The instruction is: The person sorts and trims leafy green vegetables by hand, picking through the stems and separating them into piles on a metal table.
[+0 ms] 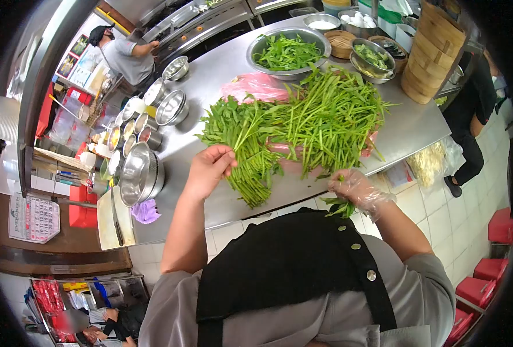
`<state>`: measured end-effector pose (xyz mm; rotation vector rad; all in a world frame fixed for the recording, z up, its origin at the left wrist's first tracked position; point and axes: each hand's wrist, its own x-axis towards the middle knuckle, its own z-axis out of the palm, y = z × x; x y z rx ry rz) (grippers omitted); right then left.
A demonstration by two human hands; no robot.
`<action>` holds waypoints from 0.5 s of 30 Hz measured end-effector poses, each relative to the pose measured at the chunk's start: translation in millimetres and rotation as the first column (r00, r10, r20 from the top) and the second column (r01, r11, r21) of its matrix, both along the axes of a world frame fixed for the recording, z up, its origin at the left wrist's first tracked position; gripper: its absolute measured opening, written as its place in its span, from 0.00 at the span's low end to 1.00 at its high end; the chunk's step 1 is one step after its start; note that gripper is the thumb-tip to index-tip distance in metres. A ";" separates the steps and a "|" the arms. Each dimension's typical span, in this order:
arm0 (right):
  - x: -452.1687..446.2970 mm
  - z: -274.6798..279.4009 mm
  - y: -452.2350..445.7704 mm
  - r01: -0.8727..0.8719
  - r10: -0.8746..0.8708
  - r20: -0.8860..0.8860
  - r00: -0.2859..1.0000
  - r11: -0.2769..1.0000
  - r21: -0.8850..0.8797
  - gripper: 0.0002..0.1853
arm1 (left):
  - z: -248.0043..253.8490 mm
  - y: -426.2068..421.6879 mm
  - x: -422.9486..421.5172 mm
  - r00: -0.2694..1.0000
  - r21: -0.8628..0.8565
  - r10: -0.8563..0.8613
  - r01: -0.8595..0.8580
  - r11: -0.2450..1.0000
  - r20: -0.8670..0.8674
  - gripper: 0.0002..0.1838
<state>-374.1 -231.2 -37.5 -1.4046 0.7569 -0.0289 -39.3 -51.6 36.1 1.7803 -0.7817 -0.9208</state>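
On the left, a knife lies along a cutting board at the end of the worktop, well apart from the greens, probably because bare fingers suffice. Next come 2 or more nested metal bowls, likely stacked to save room. The person's bare left hand has its thumb and fingertips drawn together beside a bunch of greens; whether a stem sits between them, one cannot tell. That bunch lies with its stems toward the person, which seems to keep the ends within reach. Pink plastic shows under and behind the greens, perhaps as a liner. Behind stands 1 wide bowl of leaves. Farther right sprawls a looser heap. The right hand, in a clear glove, pinches a leafy sprig that hangs by the worktop's near edge.
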 end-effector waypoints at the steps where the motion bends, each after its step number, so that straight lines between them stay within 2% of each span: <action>1: 10.2 -2.7 7.3 -0.004 0.012 0.093 0.996 0.996 -0.086 0.11 | 1.0 7.4 5.3 1.000 -0.009 -0.019 0.019 1.000 0.002 0.06; 3: 34.1 -3.6 23.6 0.012 0.059 0.267 0.962 0.966 -0.257 0.10 | 0.7 21.8 17.8 0.998 -0.031 -0.059 0.059 0.998 0.001 0.06; 6: 78.3 26.1 52.8 0.112 0.118 0.382 0.916 0.841 -0.529 0.09 | -12.4 39.0 42.3 0.986 -0.073 -0.095 0.105 0.992 0.136 0.05; 9: 130.3 67.5 72.3 0.228 0.284 0.376 0.882 0.441 -0.868 0.11 | -11.0 54.3 55.1 0.952 -0.045 -0.127 0.145 0.988 0.280 0.05; 12: 171.6 101.1 101.9 0.054 0.253 0.093 0.963 0.159 -0.986 0.14 | 0.3 71.3 59.5 0.924 -0.009 -0.182 0.197 0.980 0.337 0.05; 13: 185.9 95.1 106.9 0.047 0.259 0.073 0.963 0.106 -0.993 0.13 | -3.5 77.0 65.1 0.930 -0.021 -0.200 0.217 0.976 0.309 0.05; 15: 204.7 99.9 118.5 -0.110 0.242 -0.092 0.966 0.064 -0.992 0.11 | -10.3 85.7 75.1 0.939 -0.051 -0.235 0.255 0.966 0.252 0.05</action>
